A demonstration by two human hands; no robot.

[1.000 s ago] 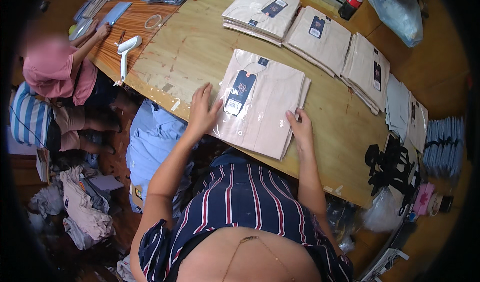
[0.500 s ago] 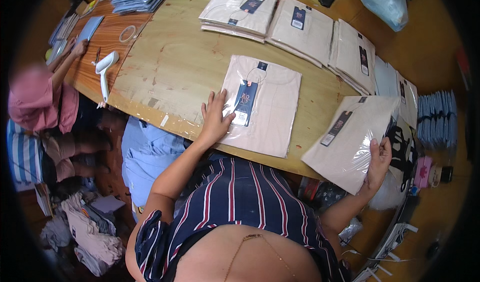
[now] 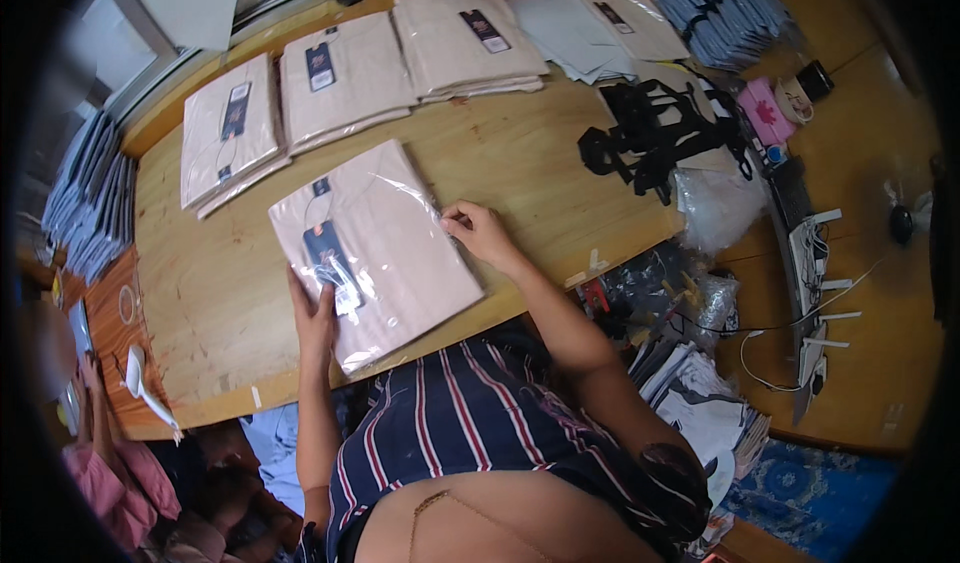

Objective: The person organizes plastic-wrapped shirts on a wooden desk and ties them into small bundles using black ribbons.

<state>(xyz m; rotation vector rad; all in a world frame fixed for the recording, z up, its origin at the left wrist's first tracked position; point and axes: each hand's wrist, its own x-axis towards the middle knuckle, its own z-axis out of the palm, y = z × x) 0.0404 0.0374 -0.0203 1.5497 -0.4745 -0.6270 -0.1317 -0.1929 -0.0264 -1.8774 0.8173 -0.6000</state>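
A folded pale pink garment in a clear plastic bag point(image 3: 405, 248) lies at a slant by the table's near edge, slightly raised at its left side. It carries a dark blue hang tag point(image 3: 325, 248) on a loop. My left hand point(image 3: 314, 315) grips the bag's left edge, thumb on top beside the tag and fingers mostly out of sight. At the right edge, my right hand point(image 3: 476, 231) pinches the plastic between curled fingers and thumb. Whether a second bag lies underneath, I cannot tell.
Stacks of bagged pink garments point(image 3: 345, 73) line the table's far side. Black strap-like pieces point(image 3: 665, 128) lie at right, near a pink box point(image 3: 765, 113). Bundled blue garments point(image 3: 98, 198) stand far left. A white-handled roller point(image 3: 145, 383) and a person in pink point(image 3: 120, 488) are lower left.
My view has swung to the right. My right hand has brought its bagged garment from the right to the one before me, and now pinches the right edge. My left hand now grips the left edge.
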